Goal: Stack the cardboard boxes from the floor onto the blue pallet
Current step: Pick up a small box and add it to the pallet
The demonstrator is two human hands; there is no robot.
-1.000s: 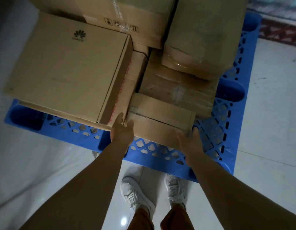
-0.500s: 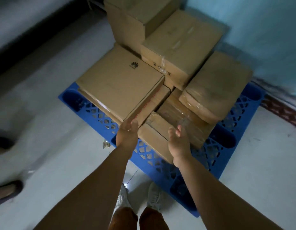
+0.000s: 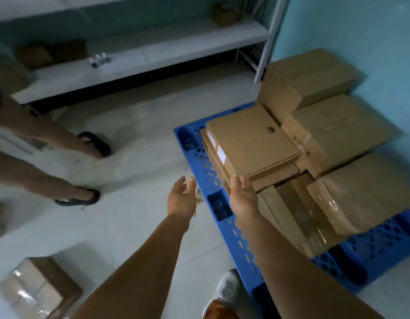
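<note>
The blue pallet (image 3: 224,210) lies on the floor at the right, loaded with several cardboard boxes. A flat box with a logo (image 3: 250,139) lies on top at its near-left corner; taped boxes (image 3: 365,192) fill the right side. One taped cardboard box (image 3: 36,291) sits on the floor at bottom left. My left hand (image 3: 181,199) hovers over the floor just left of the pallet, fingers relaxed, holding nothing. My right hand (image 3: 242,195) hovers over the pallet's left edge, palm turned inward, empty, just short of the flat box.
Another person's legs in black sandals (image 3: 84,196) stand on the floor at the left. A white shelf unit (image 3: 153,54) runs along the back wall. A turquoise wall (image 3: 360,31) backs the pallet. My white shoe (image 3: 227,288) is beside the pallet's near edge.
Both hands have let go of the small box on the pallet's front and pulled back. My view has swung left, so the pallet now sits at the right and the floor box appears.
</note>
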